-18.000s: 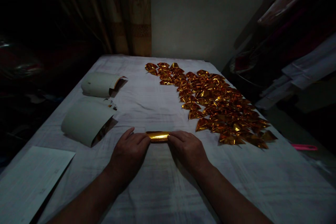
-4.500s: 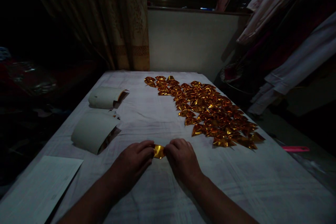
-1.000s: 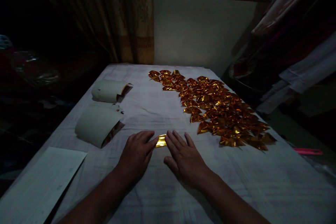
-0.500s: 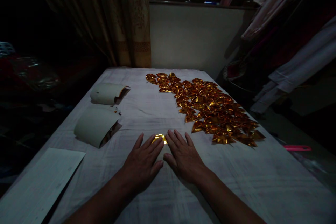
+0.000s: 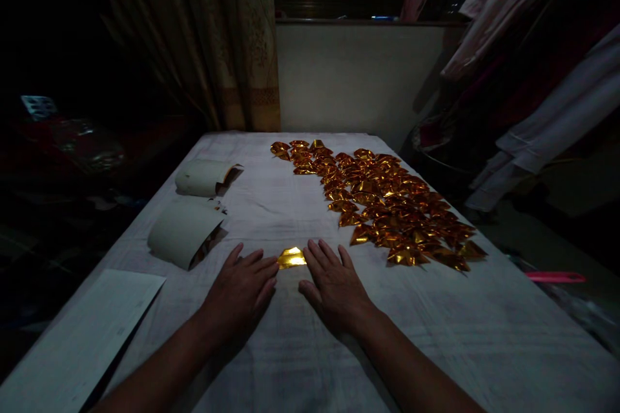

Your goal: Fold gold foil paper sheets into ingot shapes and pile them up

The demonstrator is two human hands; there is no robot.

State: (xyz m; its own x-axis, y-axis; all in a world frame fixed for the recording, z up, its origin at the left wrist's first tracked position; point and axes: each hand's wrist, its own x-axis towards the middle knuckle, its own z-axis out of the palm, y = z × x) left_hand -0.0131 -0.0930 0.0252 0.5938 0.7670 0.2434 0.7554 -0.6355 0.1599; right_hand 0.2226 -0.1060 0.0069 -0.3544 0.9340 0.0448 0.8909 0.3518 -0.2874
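Many gold shapes (image 5: pixel 390 203) look done. 1 shiny piece (image 5: pixel 292 258) seems unfinished between left hand (image 5: pixel 238 290) and right hand (image 5: pixel 335 284), both spread.

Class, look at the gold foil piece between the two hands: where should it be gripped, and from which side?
Probably pinch the gold foil piece by its two ends, coming from left and right. It lies low on the cloth, longer sideways than front to back, and the left hand and right hand already lie at opposite ends.
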